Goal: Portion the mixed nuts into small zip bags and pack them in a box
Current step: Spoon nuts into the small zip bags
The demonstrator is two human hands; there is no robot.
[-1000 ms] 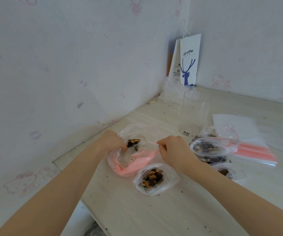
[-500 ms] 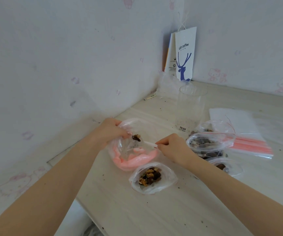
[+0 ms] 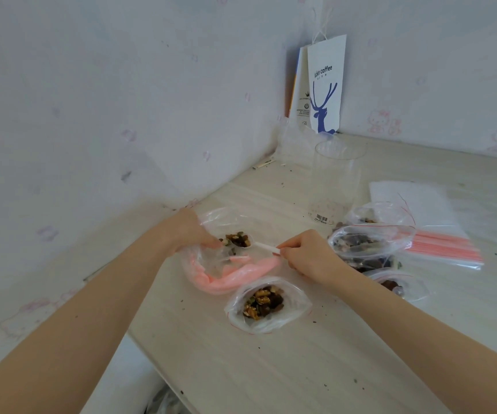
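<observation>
A large clear bag with a pink rolled rim (image 3: 232, 277) lies on the table. My left hand (image 3: 191, 233) grips its far edge and holds it wide. My right hand (image 3: 304, 255) pinches the handle of a white plastic spoon (image 3: 259, 245), whose bowl carries a heap of mixed nuts (image 3: 238, 239) just above the bag's mouth. In front of it a small zip bag (image 3: 268, 306) sits with its mouth wide and nuts inside. Behind my right hand lie three more small bags of nuts (image 3: 369, 243).
A clear plastic cup (image 3: 335, 186) stands behind the bags. A stack of flat zip bags with red strips (image 3: 438, 246) lies to the right. A white paper coffee bag (image 3: 326, 85) leans in the wall corner. The table edge (image 3: 139, 342) runs near my left forearm.
The spoon has come up out of the pink-rimmed bag with a fuller load of nuts. My left hand stays on the bag's edge.
</observation>
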